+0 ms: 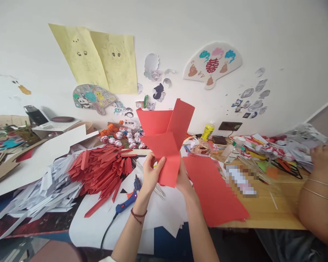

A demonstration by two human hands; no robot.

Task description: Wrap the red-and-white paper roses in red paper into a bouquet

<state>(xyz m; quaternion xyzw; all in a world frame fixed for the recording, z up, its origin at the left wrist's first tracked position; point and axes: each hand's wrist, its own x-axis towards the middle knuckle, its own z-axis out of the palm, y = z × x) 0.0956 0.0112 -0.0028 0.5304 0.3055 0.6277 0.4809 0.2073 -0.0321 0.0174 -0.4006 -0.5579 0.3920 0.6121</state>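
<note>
Folded red paper (pixel 168 158) stands up in front of me, raised above the tabletop, with creased panels that spread apart at the top. My left hand (pixel 151 173) pinches its lower left side, the thumb lying on the front face. Along the lower right edge, my right hand (pixel 183 178) grips the same paper from behind, and most of its fingers are hidden. Beneath the hands lie white paper sheets (pixel 169 214). A blue glue gun (pixel 128 198) rests beside my left forearm, its cord running toward the front edge.
Left of the hands are piles of folded red strips (pixel 101 171) and white strips (pixel 51 185). Flat red sheets (pixel 215 193) lie to the right on the wooden table (pixel 278 214). Another person's arm (pixel 317 203) rests at far right. A yellow-labelled bottle (pixel 207 131) stands by the wall.
</note>
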